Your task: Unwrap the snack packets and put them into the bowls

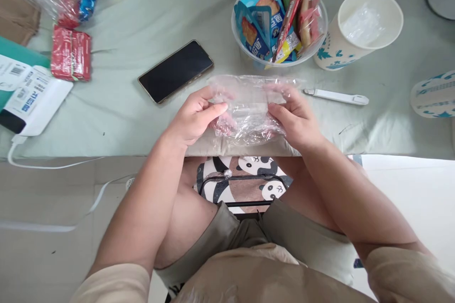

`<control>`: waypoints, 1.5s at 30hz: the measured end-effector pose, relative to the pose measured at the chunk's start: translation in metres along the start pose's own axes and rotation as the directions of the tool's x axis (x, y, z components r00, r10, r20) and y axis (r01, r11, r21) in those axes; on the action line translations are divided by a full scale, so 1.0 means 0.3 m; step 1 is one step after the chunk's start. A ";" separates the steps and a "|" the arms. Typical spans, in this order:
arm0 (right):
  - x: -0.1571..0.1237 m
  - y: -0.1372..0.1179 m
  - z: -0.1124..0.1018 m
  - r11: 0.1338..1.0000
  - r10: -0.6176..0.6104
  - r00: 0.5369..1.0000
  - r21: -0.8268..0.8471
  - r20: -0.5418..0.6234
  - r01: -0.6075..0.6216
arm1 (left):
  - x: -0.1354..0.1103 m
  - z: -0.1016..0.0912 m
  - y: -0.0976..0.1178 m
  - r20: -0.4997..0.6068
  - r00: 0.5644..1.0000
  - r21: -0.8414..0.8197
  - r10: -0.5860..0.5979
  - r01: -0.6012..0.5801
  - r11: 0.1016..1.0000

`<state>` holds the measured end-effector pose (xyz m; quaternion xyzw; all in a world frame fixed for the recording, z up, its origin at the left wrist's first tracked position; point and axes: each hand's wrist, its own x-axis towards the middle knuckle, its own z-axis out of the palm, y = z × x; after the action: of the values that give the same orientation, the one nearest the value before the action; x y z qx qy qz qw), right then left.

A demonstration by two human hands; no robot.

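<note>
A clear, crinkled plastic bag (249, 109) is stretched between my hands just above the table's front edge. My left hand (199, 116) pinches its left side, thumb on top and fingers behind the film. On the right side, my right hand (293, 113) grips it the same way, fingers showing through the plastic. Left of the bag lies a phone (176, 71) with a dark screen. A white utility knife (336, 96) rests close to my right hand. Beyond the bag stands a clear round tub (245, 52) filled with packaged snacks.
A paper cup (373, 23) with crumpled clear plastic inside stands right of the tub. Another patterned paper cup (433, 97) is at the right edge. Red packets (71, 53), a white device (50, 99) with a cable and more wrapped packages occupy the left side.
</note>
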<state>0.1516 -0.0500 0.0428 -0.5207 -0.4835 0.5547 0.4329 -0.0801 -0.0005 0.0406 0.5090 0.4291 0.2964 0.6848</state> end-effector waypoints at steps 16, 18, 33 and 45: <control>0.006 0.015 -0.026 0.972 -0.207 0.971 -0.136 -0.122 0.190 | 0.015 -0.005 -0.003 -0.043 0.989 0.054 0.141 -0.138 0.989; 0.010 0.014 -0.034 0.985 -0.172 0.983 -0.039 -0.063 0.170 | 0.013 -0.006 -0.008 -0.022 0.992 0.085 0.124 -0.122 0.989; -0.011 -0.029 0.002 0.993 0.051 0.992 -0.112 0.117 -0.038 | -0.038 0.122 -0.026 -0.003 0.748 0.709 0.664 -0.467 0.529; -0.005 0.029 -0.002 0.971 -0.196 0.980 -0.143 -0.035 0.189 | -0.020 0.118 -0.035 -0.127 0.945 0.392 0.300 -0.230 0.891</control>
<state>0.1526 -0.0527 0.0344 -0.5139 -0.5584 0.4621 0.4589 -0.0516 -0.0243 0.0364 0.6536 0.4650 0.3465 0.4863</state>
